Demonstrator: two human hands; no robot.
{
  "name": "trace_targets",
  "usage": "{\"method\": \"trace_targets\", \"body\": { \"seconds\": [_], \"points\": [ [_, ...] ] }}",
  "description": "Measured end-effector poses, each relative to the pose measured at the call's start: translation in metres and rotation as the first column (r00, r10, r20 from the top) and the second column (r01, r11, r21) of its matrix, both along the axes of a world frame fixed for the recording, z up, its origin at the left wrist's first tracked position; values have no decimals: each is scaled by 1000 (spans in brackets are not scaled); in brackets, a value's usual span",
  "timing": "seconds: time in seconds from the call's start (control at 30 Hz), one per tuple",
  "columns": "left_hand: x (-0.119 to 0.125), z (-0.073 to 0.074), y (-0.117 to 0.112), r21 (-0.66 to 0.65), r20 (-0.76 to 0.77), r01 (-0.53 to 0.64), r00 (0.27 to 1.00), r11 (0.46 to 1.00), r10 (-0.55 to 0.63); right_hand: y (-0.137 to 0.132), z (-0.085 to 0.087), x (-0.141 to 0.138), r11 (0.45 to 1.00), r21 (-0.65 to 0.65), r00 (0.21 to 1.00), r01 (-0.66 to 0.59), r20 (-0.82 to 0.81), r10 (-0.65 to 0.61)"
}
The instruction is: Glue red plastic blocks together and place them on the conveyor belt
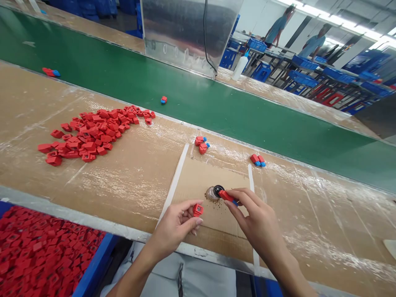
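Observation:
Between the thumb and fingers of my left hand [177, 225] is a small red plastic part [198, 210], its square opening facing up. My right hand [255, 212] pinches a red-and-blue plastic piece [227, 196], blue end toward my palm. The red end of that piece meets the round black top [219, 190] of a small clear container [212, 194] standing on a cardboard sheet [198, 173]. Brown specks lie around the container. Whether the piece only touches the black top or presses on it, I cannot tell.
A heap of red parts [93, 132] lies on the table to the left. Several red-and-blue pieces [202, 147] sit near the green belt [198, 101] and on it. A blue crate [89, 268] full of red parts stands lower left. Two people work in the background.

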State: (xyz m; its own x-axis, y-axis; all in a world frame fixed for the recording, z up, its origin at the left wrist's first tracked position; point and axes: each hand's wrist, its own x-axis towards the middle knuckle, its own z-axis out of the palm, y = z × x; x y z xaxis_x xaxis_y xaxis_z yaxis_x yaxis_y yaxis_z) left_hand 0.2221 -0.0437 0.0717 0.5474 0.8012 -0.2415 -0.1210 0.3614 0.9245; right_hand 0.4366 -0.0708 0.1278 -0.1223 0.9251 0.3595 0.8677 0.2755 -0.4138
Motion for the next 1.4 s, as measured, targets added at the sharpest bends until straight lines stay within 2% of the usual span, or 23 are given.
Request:
{"method": "trace_targets", "body": {
  "seconds": [0.67,1.0,1.23,1.4],
  "points": [
    [-3,3,0,21,-22,51,998,998,-50,2,1,-5,999,26,996,-33,86,30],
    [-2,5,0,31,-27,57,998,998,-56,2,6,-7,999,-30,995,-16,98,19],
    [-2,8,0,62,-58,61,997,996,-58,5,11,-6,999,34,998,39,55,-40],
    [-2,7,-1,57,-44,54,998,997,-51,1,14,-8,998,22,995,50,-92,-48]
  ]
}}
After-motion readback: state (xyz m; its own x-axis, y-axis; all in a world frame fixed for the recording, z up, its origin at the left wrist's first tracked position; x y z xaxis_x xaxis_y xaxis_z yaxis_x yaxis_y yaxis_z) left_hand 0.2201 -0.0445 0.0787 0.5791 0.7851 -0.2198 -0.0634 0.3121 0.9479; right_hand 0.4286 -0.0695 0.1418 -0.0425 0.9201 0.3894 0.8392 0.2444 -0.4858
